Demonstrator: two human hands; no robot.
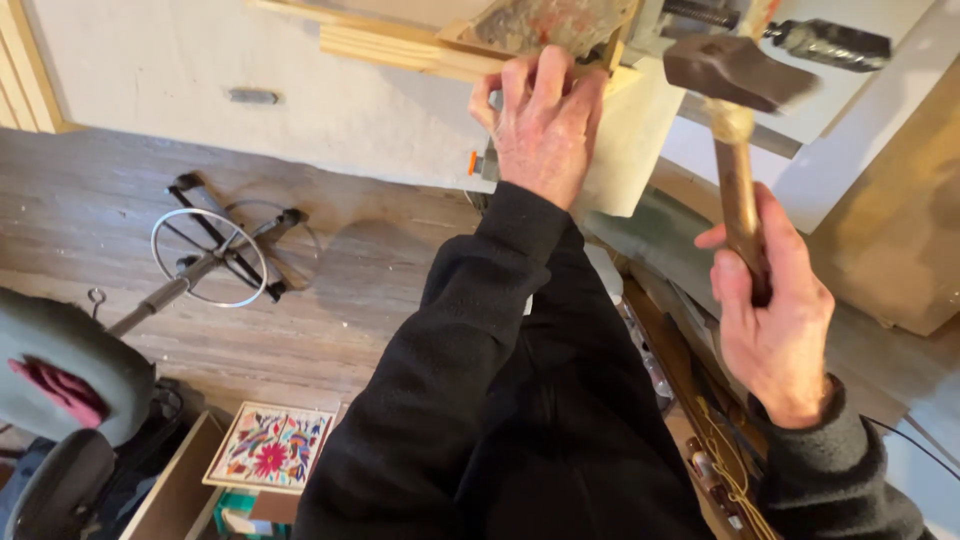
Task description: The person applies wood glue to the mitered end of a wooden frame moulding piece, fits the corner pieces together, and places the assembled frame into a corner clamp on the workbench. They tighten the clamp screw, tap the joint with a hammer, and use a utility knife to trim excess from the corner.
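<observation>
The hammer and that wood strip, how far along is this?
Done: the wood strip already sits against the bench edge. In hand: the left hand steadies it while the right hand holds the hammer raised. Left: the blow itself; no nail is visible.

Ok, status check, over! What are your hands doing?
Left hand grips wooden piece at bench. Right hand holds hammer, head raised beside it. Nothing between them.

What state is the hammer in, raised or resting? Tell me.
Raised: the right hand grips the hammer by its wooden handle, its head in the air, touching nothing.
</observation>
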